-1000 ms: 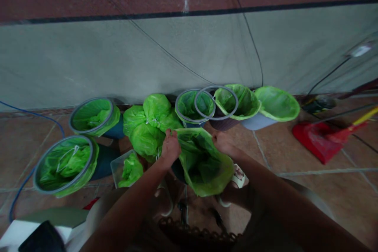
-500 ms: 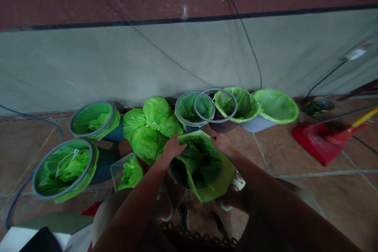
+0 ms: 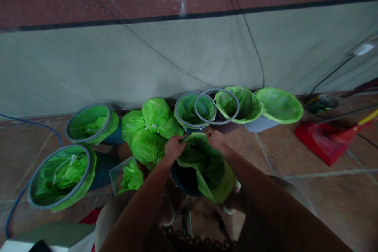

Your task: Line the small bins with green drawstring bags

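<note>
A dark bin [image 3: 183,179] stands on the floor just in front of me, with a green plastic bag [image 3: 209,169] draped in and over it. My left hand [image 3: 173,147] pinches the bag's far left edge, fingers closed. My right hand [image 3: 216,139] grips the far right edge of the same bag, fingers closed too. The bag's mouth is stretched between both hands over the bin's far rim.
Several bins lined with green bags stand along the wall, among them a left one [image 3: 60,177] and a right one [image 3: 279,106]. Tied green bags [image 3: 149,128] lie in a heap. A loose grey ring [image 3: 217,106] rests on two bins. A red dustpan [image 3: 323,141] lies right.
Both hands have moved forward and closer together, pulling the bag's edge toward the bin's far rim. More of the dark bin shows on the near left.
</note>
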Tool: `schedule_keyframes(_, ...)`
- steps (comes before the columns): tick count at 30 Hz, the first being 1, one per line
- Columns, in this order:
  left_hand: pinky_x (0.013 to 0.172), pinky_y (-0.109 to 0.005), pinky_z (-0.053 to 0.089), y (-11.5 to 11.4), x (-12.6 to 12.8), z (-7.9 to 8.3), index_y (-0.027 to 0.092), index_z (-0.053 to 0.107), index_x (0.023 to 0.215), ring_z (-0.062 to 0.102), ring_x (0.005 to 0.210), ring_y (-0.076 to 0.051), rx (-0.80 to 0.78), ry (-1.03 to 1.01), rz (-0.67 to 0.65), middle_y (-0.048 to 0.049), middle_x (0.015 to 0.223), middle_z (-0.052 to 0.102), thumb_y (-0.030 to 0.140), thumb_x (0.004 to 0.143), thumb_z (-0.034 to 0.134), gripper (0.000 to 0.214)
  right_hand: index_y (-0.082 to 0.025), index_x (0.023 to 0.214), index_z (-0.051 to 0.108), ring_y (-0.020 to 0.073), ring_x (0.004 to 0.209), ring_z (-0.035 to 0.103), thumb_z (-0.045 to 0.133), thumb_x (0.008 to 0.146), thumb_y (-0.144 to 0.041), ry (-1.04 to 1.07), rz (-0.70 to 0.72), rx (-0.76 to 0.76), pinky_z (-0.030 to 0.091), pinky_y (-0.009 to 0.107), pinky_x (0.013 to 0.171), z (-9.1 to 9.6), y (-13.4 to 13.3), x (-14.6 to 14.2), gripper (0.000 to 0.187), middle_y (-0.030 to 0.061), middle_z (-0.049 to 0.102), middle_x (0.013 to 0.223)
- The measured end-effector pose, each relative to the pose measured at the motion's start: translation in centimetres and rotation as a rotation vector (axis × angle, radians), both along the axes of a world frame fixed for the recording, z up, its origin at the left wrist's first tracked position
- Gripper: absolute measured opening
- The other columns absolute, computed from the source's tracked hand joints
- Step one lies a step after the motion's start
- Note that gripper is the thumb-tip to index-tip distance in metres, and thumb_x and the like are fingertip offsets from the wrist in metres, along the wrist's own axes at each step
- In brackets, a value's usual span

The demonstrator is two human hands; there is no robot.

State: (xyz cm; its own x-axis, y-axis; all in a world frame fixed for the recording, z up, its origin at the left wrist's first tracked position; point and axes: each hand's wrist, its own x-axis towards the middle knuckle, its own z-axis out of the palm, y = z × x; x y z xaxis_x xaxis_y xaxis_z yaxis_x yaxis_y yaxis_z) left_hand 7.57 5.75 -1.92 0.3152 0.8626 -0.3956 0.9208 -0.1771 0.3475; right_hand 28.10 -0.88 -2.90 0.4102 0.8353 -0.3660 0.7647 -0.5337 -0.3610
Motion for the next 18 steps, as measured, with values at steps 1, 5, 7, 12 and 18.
schedule_keyframes(1,0.087,-0.028,0.050,0.0,-0.1,-0.1,0.020,0.074,0.114,0.070,0.107,-0.023,0.014,0.016,-0.020,-0.0095,0.115,0.076,0.031,0.091,0.065,0.027,-0.020,0.110,0.079,0.0218,0.099,0.071,0.051,0.095,-0.023,0.004,-0.005,-0.007,0.050,0.026,0.084,0.1,0.2,-0.1,0.032,0.0102,0.078,0.107)
schedule_keyframes(5,0.087,-0.026,0.050,0.9,-0.7,-0.5,0.017,0.077,0.109,0.071,0.103,-0.021,0.009,0.013,-0.010,-0.0097,0.110,0.077,0.019,0.094,0.056,0.026,-0.018,0.110,0.079,0.0226,0.101,0.071,0.048,0.096,-0.023,-0.035,0.006,-0.043,0.050,0.026,0.084,0.3,0.8,-0.2,0.035,0.0121,0.077,0.110)
schedule_keyframes(7,0.084,-0.025,0.050,1.7,-1.1,-0.8,0.015,0.077,0.108,0.071,0.097,-0.019,-0.049,-0.033,0.020,-0.0085,0.105,0.078,0.021,0.095,0.055,0.026,-0.017,0.108,0.080,0.0224,0.100,0.071,0.047,0.096,-0.023,-0.045,0.017,-0.056,0.050,0.026,0.083,0.1,0.9,-0.2,0.035,0.0125,0.077,0.110)
schedule_keyframes(12,0.083,-0.024,0.050,2.7,-1.6,-1.5,0.012,0.079,0.103,0.071,0.095,-0.019,-0.118,-0.061,0.063,-0.0102,0.102,0.078,0.018,0.096,0.051,0.029,-0.017,0.107,0.080,0.0219,0.098,0.071,0.049,0.096,-0.023,-0.042,0.002,-0.040,0.049,0.025,0.081,-0.7,1.1,-0.3,0.033,0.0127,0.077,0.109)
schedule_keyframes(18,0.082,-0.026,0.051,3.0,-1.5,-2.9,0.012,0.079,0.101,0.072,0.097,-0.020,-0.130,-0.053,0.102,-0.0133,0.103,0.077,0.018,0.096,0.046,0.033,-0.018,0.103,0.081,0.0224,0.097,0.073,0.052,0.095,-0.025,-0.014,-0.058,-0.035,0.051,0.025,0.078,-1.8,1.9,-0.2,0.032,0.0105,0.078,0.107)
